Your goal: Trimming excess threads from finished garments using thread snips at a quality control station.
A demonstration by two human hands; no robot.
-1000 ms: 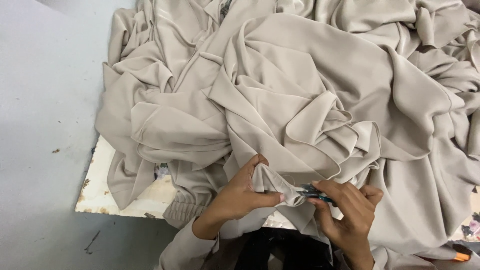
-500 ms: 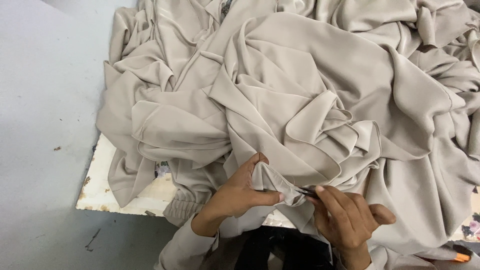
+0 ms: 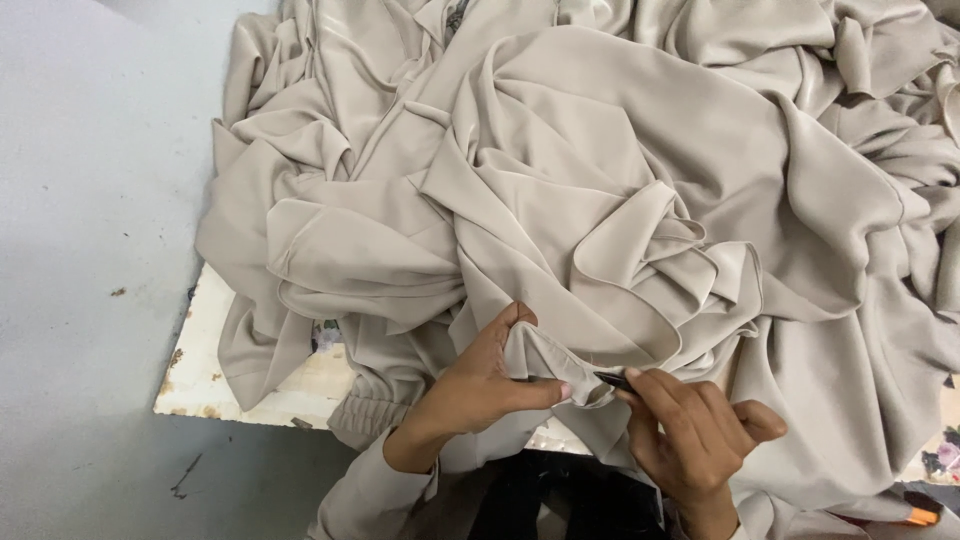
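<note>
Right now my left hand pinches a small fold of the beige cloth between thumb and fingers, closed firmly on it, while my right hand is closed around a small dark tool whose tip meets that fold. Soft, light and likely slippery, it seems best held at a folded edge. Beyond, it heaps in smooth, faintly shiny folds over the worn white table

Heaped crumpled fabric: plain beige, no pattern. Worn flat tabletop: off-white, brown chips along edge. Smooth floor: pale grey. Small slim tool: dark.
</note>
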